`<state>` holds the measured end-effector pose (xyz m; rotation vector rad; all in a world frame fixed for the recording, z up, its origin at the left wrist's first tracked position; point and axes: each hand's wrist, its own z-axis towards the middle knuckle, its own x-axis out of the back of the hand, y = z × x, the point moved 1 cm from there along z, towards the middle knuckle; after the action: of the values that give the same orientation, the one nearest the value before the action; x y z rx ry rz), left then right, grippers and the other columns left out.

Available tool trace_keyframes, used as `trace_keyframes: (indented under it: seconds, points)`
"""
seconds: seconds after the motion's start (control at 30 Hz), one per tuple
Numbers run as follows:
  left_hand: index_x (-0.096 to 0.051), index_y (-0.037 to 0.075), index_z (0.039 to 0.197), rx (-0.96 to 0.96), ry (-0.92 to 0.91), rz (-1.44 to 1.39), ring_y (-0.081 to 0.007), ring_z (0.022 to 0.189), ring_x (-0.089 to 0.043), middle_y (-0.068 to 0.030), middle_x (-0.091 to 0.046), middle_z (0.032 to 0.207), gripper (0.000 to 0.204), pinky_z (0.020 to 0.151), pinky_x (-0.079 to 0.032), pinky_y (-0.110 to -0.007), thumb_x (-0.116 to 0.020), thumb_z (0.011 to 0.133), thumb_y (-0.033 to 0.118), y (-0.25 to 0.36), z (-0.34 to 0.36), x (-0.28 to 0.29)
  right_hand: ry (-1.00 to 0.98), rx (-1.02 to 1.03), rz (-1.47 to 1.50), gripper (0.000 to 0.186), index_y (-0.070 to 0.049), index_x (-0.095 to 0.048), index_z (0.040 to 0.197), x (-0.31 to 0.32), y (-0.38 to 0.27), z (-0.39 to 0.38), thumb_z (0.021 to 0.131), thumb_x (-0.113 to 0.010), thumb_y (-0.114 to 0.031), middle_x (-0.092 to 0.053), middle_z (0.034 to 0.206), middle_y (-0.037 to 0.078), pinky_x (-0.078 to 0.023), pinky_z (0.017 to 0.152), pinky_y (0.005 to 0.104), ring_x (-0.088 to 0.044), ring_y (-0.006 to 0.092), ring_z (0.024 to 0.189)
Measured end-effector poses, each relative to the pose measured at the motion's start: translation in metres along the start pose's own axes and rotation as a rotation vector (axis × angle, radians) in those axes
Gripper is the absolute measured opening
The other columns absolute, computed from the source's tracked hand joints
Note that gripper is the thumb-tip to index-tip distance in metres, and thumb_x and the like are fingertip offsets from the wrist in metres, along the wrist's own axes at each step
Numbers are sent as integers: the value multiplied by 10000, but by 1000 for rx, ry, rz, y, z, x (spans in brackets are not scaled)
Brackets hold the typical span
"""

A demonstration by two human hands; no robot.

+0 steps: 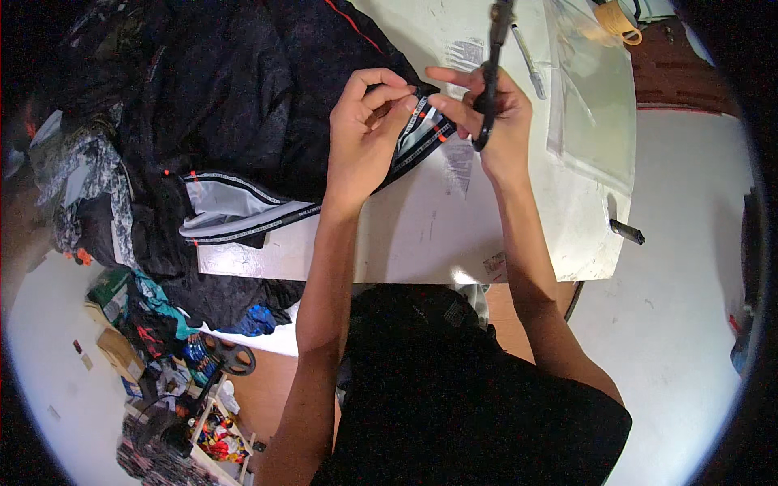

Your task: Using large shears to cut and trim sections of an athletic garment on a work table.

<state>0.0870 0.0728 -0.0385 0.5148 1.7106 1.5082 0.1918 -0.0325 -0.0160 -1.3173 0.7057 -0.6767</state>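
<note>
My left hand (pixel 362 134) pinches the trimmed edge of a large black garment (pixel 267 97) between thumb and fingers. The black-and-white printed tape (pixel 421 148) runs along that edge, with white lining inside and small orange marks. Close by on the right, my right hand (pixel 501 113) has its thumb and forefinger stretched apart toward the same edge; whether the thumb touches it is unclear. A long black object (pixel 491 81) with a rounded lower end crosses in front of this hand. Its kind, and whether any finger grips it, I cannot make out.
The garment covers the left of the white table (pixel 421 243). A pen (pixel 528 61), clear plastic sheets (pixel 596 113), a tape roll (pixel 620 20) and a small black tool (pixel 626 232) lie to the right. Cloth bundles and a cluttered crate (pixel 219 437) stand lower left.
</note>
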Motion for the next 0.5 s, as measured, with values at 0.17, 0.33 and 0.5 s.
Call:
trace_keyframes:
  seconds: [0.17,0.33,0.5]
  points:
    - [-530,17,981,15,-46,19,-46,781,-533,-2,-572,879,173,695,-413,-169,-595,826,-26,4,-2,-1,-14,-48,71,259,-60,-479,757,-5,4,-1,714,-724,7,-673,805,123,-373,403,169,-481,34,469]
    - [-502,15,969,-64,-22,82,-49,782,-548,-30,-600,860,178,688,-439,-171,-587,823,-42,3,-2,4,85,-14,71,247,-78,-490,730,2,5,3,720,-727,-11,-672,773,96,-364,402,164,-474,31,467]
    - [-503,17,959,-32,-3,56,-43,764,-539,-29,-602,844,177,673,-432,-165,-594,818,-42,3,-1,3,120,-56,113,265,-92,-494,728,7,2,1,700,-746,-16,-671,774,77,-364,404,159,-467,26,465]
